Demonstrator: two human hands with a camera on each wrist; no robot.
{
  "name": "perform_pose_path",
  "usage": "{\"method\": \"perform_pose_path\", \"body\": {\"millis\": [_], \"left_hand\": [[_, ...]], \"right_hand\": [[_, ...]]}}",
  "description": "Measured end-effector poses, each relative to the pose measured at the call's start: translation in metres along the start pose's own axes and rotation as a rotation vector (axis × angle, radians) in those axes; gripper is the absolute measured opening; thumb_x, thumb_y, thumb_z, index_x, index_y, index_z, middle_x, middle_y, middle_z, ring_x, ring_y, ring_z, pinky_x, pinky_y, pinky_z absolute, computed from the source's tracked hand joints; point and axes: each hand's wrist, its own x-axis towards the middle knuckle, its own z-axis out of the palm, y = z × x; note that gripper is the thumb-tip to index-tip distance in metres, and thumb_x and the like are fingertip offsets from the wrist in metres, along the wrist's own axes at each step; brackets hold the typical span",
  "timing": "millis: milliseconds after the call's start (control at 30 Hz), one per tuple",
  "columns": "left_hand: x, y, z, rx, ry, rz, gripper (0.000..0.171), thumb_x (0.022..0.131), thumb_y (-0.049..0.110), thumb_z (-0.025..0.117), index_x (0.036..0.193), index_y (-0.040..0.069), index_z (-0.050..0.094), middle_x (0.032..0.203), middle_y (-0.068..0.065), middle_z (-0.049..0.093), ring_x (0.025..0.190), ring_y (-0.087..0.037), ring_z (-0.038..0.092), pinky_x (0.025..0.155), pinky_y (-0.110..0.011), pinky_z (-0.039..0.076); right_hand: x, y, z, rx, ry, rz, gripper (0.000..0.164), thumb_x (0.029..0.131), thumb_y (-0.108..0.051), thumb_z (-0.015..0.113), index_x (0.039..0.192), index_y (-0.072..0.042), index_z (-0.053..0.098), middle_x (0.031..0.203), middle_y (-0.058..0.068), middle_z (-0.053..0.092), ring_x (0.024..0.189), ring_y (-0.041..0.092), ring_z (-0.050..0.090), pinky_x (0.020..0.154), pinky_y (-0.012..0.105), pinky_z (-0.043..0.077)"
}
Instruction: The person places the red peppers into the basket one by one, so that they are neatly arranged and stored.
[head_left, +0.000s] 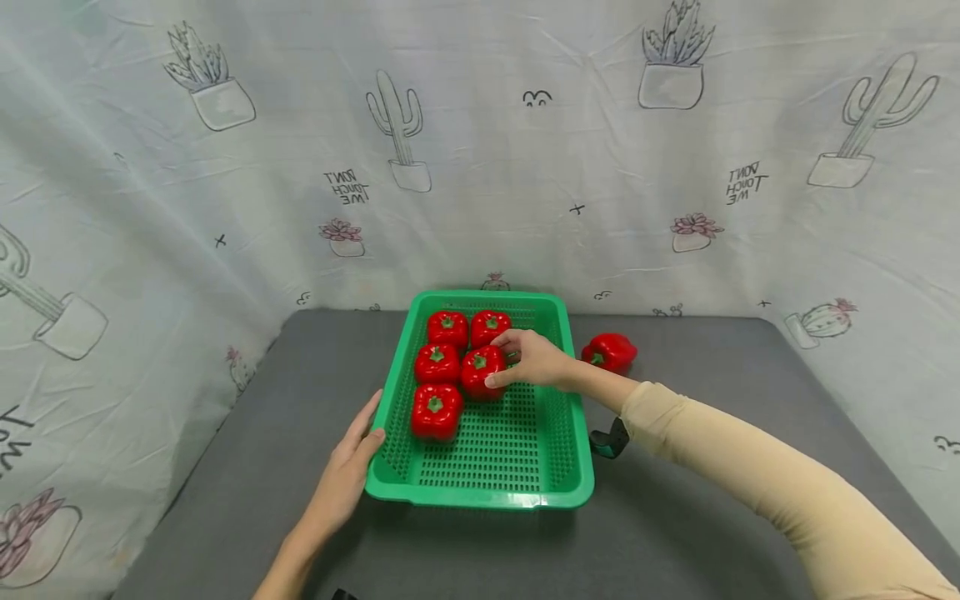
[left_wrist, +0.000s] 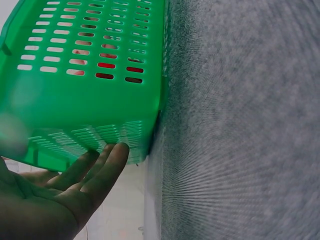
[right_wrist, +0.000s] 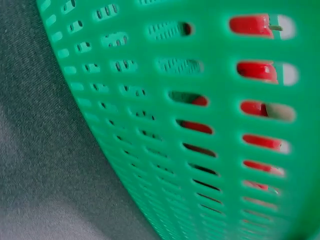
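My right hand [head_left: 532, 360] reaches over the right rim of a green plastic basket [head_left: 480, 498] and grips a glossy red bell pepper [head_left: 480, 372] between thumb and fingers. Several more red bell peppers [head_left: 437, 411] stand in the basket's left and back part, green stems up. At the basket's left side, my left hand [head_left: 345, 471] has its thumb at the rim. In the left wrist view its extended fingers [left_wrist: 107, 172] touch the slotted outer wall. The right wrist view shows mostly that slotted wall [right_wrist: 150, 90], with red pepper skin behind the holes; the right hand's grip is hidden there.
Another red bell pepper [head_left: 611, 352] lies on its side on the dark grey table [head_left: 675, 517], right of the basket. A black and teal object [head_left: 611, 439] is near the right forearm. A white curtain [head_left: 495, 167] printed with potted cacti hangs around the table.
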Motion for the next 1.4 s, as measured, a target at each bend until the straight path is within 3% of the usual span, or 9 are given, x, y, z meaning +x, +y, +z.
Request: {"method": "perform_pose_path", "body": {"millis": [300, 833, 1400], "left_hand": [[0.004, 0.001, 0.005, 0.008, -0.012, 0.009, 0.056, 0.107, 0.034, 0.042, 0.158, 0.027, 0.02, 0.158, -0.002, 0.026, 0.138, -0.023, 0.031, 0.105, -0.049, 0.031], [0.002, 0.001, 0.003, -0.006, -0.008, 0.006, 0.057, 0.107, 0.035, 0.043, 0.158, 0.025, 0.02, 0.159, -0.003, 0.022, 0.14, -0.024, 0.027, 0.106, -0.055, 0.027], [0.0, 0.0, 0.0, 0.016, 0.001, 0.002, 0.057, 0.107, 0.035, 0.043, 0.158, 0.026, 0.02, 0.158, -0.003, 0.024, 0.138, -0.024, 0.029, 0.104, -0.053, 0.029]], "right_hand": [[-0.006, 0.002, -0.002, -0.054, 0.098, 0.01, 0.068, 0.077, -0.025, 0.087, 0.135, -0.005, 0.058, 0.129, 0.007, 0.06, 0.119, 0.025, 0.054, 0.097, 0.041, 0.045], [0.0, 0.002, 0.0, 0.014, 0.094, 0.066, 0.067, 0.076, -0.023, 0.088, 0.133, -0.003, 0.058, 0.126, 0.01, 0.063, 0.117, 0.026, 0.057, 0.092, 0.042, 0.048], [0.002, 0.001, 0.008, -0.005, 0.117, 0.076, 0.065, 0.078, -0.022, 0.086, 0.132, -0.002, 0.056, 0.127, 0.012, 0.06, 0.115, 0.027, 0.057, 0.087, 0.04, 0.051]]}}
